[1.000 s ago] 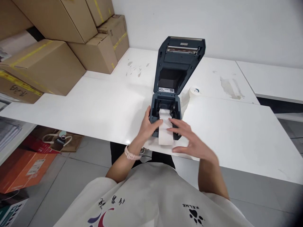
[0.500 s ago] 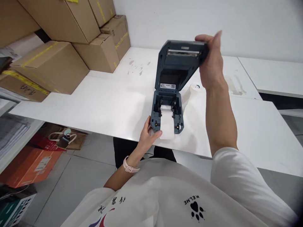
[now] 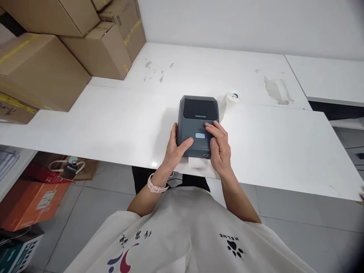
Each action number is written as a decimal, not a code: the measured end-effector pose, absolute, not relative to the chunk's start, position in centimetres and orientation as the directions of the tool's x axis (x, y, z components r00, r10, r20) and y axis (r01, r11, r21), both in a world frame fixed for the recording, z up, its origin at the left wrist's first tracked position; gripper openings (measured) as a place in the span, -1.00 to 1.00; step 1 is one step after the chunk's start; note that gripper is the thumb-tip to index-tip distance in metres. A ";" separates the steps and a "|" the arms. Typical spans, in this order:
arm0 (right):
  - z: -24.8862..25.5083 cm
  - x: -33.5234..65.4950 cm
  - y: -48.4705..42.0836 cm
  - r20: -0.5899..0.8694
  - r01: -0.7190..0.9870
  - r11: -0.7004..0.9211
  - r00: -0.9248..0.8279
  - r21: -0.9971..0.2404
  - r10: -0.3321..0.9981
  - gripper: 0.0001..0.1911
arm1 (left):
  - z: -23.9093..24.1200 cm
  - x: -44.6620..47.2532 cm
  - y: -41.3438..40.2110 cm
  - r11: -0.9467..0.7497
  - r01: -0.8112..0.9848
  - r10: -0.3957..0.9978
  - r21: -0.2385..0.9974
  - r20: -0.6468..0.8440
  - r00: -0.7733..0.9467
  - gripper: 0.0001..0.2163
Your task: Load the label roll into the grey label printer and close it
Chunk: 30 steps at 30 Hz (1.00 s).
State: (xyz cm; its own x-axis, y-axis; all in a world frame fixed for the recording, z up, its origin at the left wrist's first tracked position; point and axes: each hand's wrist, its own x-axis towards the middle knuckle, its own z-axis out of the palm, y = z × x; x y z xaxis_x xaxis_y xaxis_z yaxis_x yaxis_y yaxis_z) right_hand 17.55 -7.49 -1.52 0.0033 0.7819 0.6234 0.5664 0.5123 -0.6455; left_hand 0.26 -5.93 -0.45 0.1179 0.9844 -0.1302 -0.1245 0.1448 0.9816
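A dark grey-blue label printer (image 3: 192,129) with its lid down stands on the white table, showing a black window and a pale button on top. White label paper (image 3: 196,163) sticks out at its front. My left hand (image 3: 174,151) grips the printer's left side, thumb over the lid and fingers along the wall. On the right part of the lid lies my right hand (image 3: 220,149), fingers stretched out over the top and thumb near the right edge. A white paper roll (image 3: 231,97) sits behind the printer on the right, its strip running towards the printer.
Cardboard boxes (image 3: 99,49) are stacked at the left end of the white table (image 3: 113,117). A white wall stands behind it. Below on the left are an orange box (image 3: 36,201) and a bag (image 3: 68,167). The table's front edge is close to my body.
The printer's lid, raised in my right hand before, has come down and is shut. My right hand has lowered onto it. My left hand stays at the left side.
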 end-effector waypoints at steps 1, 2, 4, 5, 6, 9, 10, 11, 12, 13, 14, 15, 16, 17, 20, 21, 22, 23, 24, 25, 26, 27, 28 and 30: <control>-1.6 17.5 -7.4 0.623 0.569 0.507 0.012 -0.647 0.782 -0.59 | -0.6 0.4 -5.9 0.129 -0.127 0.987 0.983 -0.115 0.110 -0.16; -1.7 17.4 -7.4 0.623 0.573 0.502 0.020 -0.648 0.782 -0.59 | -0.8 0.5 -5.8 0.107 -0.128 0.991 0.986 -0.095 0.098 -0.16; -1.7 17.3 -7.4 0.624 0.578 0.491 0.041 -0.652 0.780 -0.59 | -1.0 0.6 -5.7 0.062 -0.127 0.995 0.990 -0.051 0.084 -0.18; -1.7 17.3 -7.4 0.622 0.578 0.485 0.051 -0.657 0.782 -0.60 | -1.1 0.5 -5.6 0.047 -0.126 0.996 0.991 -0.036 0.087 -0.20; -1.6 17.2 -7.4 0.617 0.576 0.478 0.059 -0.663 0.785 -0.60 | -1.2 0.5 -5.7 0.040 -0.120 0.995 0.992 -0.029 0.094 -0.21; -1.6 17.1 -7.5 0.594 0.570 0.451 0.082 -0.687 0.801 -0.64 | -1.7 0.3 -7.1 0.015 -0.029 1.000 0.999 -0.015 0.005 -0.28; -1.6 17.1 -7.5 0.588 0.569 0.443 0.088 -0.692 0.804 -0.65 | -2.0 0.2 -7.9 -0.001 0.027 0.996 1.000 0.003 -0.089 -0.32; -1.6 17.0 -7.6 0.584 0.571 0.437 0.095 -0.695 0.806 -0.66 | -2.4 0.2 -9.0 -0.012 0.086 0.982 0.996 0.028 -0.189 -0.40; -1.6 17.0 -7.6 0.583 0.575 0.432 0.100 -0.695 0.806 -0.66 | -2.7 0.2 -10.0 -0.013 0.133 0.954 0.991 0.052 -0.295 -0.51; -1.6 17.0 -7.6 0.584 0.581 0.428 0.104 -0.693 0.805 -0.67 | -3.1 0.2 -11.0 0.001 0.139 0.946 0.990 0.044 -0.322 -0.65; -1.5 16.9 -7.6 0.586 0.588 0.424 0.108 -0.689 0.803 -0.67 | -3.3 0.2 -11.9 0.030 0.110 0.968 0.994 -0.002 -0.250 -0.68; -1.5 16.9 -7.7 0.589 0.595 0.421 0.113 -0.685 0.800 -0.68 | -3.4 0.3 -12.5 0.075 0.063 0.987 0.995 -0.065 -0.144 -0.63; -1.5 16.8 -7.7 0.592 0.598 0.418 0.119 -0.684 0.797 -0.68 | -3.4 0.4 -12.9 0.137 0.005 0.990 0.991 -0.137 -0.016 -0.56; -1.4 16.8 -7.7 0.593 0.598 0.416 0.126 -0.685 0.795 -0.68 | -3.3 0.5 -13.1 0.211 -0.051 0.974 0.976 -0.205 0.099 -0.52; -1.5 16.8 -7.7 0.599 0.590 0.424 0.131 -0.688 0.790 -0.69 | -2.4 0.9 -12.5 0.376 -0.165 0.915 0.912 -0.337 0.222 -0.53; -1.6 16.9 -7.7 0.609 0.592 0.437 0.118 -0.677 0.784 -0.69 | -2.2 1.0 -12.2 0.393 -0.177 0.910 0.902 -0.355 0.212 -0.54; -1.7 17.0 -7.7 0.626 0.599 0.459 0.092 -0.656 0.774 -0.70 | -2.0 1.1 -12.0 0.395 -0.175 0.911 0.902 -0.360 0.200 -0.56; -1.8 17.2 -7.8 0.646 0.612 0.484 0.058 -0.626 0.761 -0.71 | -1.8 1.1 -11.9 0.385 -0.165 0.916 0.908 -0.355 0.186 -0.56; -1.8 17.4 -7.8 0.662 0.630 0.505 0.020 -0.591 0.749 -0.71 | -1.8 1.0 -11.9 0.368 -0.152 0.923 0.917 -0.342 0.175 -0.57; -1.8 17.5 -7.9 0.669 0.655 0.513 -0.015 -0.555 0.743 -0.71 | -1.9 0.9 -11.9 0.349 -0.138 0.930 0.927 -0.325 0.170 -0.57; -1.7 17.6 -8.0 0.665 0.689 0.503 -0.041 -0.522 0.746 -0.70 | -2.0 0.8 -12.1 0.329 -0.123 0.937 0.936 -0.307 0.167 -0.56; -1.6 17.7 -8.2 0.652 0.729 0.476 -0.054 -0.491 0.757 -0.69 | -2.1 0.6 -12.2 0.306 -0.108 0.944 0.946 -0.287 0.162 -0.57; -1.3 17.7 -8.2 0.632 0.770 0.437 -0.058 -0.464 0.773 -0.69 | -2.1 0.5 -12.3 0.276 -0.094 0.954 0.956 -0.261 0.146 -0.56; -0.8 17.5 -8.3 0.600 0.830 0.373 -0.059 -0.415 0.798 -0.72 | -2.0 0.1 -12.3 0.187 -0.085 0.981 0.979 -0.183 0.061 -0.58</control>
State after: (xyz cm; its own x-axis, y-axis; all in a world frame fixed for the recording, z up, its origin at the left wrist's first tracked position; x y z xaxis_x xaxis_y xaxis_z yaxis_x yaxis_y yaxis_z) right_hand 17.55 -8.32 -0.82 -0.0594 0.7982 0.5995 0.8296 0.3735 -0.4151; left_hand 0.11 -12.34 -2.02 0.0608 0.9813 -0.1827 -0.0851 0.1875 0.9786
